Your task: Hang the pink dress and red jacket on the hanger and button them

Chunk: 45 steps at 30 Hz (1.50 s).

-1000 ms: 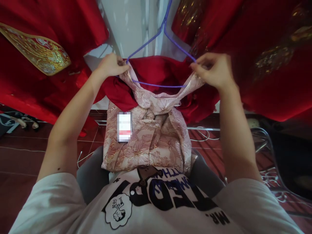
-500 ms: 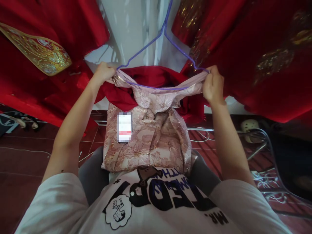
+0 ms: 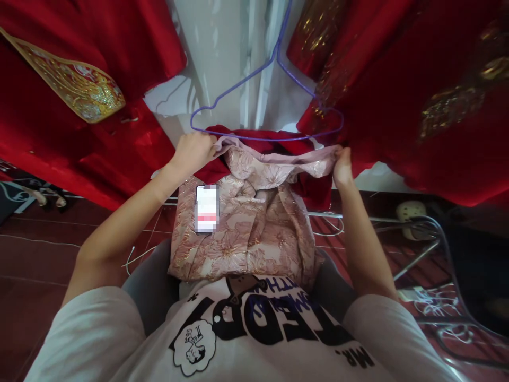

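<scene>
Across my lap lies a pink dress (image 3: 222, 246) with a raised floral pattern and gold threads. My left hand (image 3: 195, 151) is closed on the left end of its upper edge, and my right hand (image 3: 342, 165) pinches the right end. Between them the pale lining edge is stretched wide, sagging a little in the middle. Just above that edge hangs a purple wire hanger (image 3: 270, 139), its lower bar and both shoulders free of the dress. A phone (image 3: 207, 208) with a lit, blurred screen rests on the dress at the left. Red cloth (image 3: 212, 174) shows behind the upper edge.
Red garments with gold decoration (image 3: 95, 98) hang at the left, and more red garments (image 3: 397, 116) hang at the right. A metal-framed chair (image 3: 441, 239) stands at the right. White cables (image 3: 433, 305) and a pale round object (image 3: 411, 212) lie low there.
Both hands have moved down from the hanger, the left also inward. The upper edge of the dress has come off the hanger's ends, which now show bare above it.
</scene>
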### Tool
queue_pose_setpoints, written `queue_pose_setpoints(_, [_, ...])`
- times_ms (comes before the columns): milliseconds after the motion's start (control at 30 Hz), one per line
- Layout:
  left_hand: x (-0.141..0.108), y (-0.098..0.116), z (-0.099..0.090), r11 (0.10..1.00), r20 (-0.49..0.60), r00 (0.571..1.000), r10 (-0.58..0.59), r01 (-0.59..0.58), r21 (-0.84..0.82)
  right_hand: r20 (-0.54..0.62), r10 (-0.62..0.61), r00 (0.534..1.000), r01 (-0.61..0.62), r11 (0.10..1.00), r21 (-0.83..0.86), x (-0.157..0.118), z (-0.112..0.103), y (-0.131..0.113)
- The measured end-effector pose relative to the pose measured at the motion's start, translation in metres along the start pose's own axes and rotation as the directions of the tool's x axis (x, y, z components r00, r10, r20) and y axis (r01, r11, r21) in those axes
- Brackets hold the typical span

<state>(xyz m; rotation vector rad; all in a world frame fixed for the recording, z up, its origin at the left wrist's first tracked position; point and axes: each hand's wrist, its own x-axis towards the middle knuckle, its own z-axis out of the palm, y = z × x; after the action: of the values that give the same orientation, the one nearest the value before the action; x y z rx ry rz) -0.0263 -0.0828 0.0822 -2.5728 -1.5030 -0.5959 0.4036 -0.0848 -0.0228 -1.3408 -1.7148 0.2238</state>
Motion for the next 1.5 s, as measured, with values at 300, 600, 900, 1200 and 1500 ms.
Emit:
queue_pose_setpoints(300, [0.032, 0.030, 0.021, 0.909, 0.028, 0.915, 0.402, -0.396, -0.130, 0.139, 0.035, 0.990, -0.045, 0.997, 0.070, -0.014, -0.065, -0.084])
queue_pose_setpoints(600, [0.029, 0.031, 0.053, 0.917, -0.009, 0.923, 0.384, -0.383, -0.111, -0.282, -0.082, 0.956, 0.017, 0.974, -0.226, -0.005, -0.058, -0.082])
queue_pose_setpoints(900, [0.019, 0.024, 0.051, 0.921, -0.023, 0.932, 0.362, -0.361, -0.145, -0.397, 0.103, 0.912, -0.206, 0.952, -0.227, -0.002, -0.061, -0.041])
queue_pose_setpoints(1200, [0.018, 0.023, 0.052, 0.923, -0.062, 0.932, 0.357, -0.363, -0.131, -0.374, 0.068, 0.925, -0.139, 0.976, -0.165, -0.001, -0.066, -0.037])
queue_pose_setpoints(1500, [0.018, 0.024, 0.048, 0.914, -0.044, 0.923, 0.382, -0.385, -0.125, -0.364, 0.140, 0.921, -0.116, 0.989, 0.088, 0.001, -0.059, -0.055])
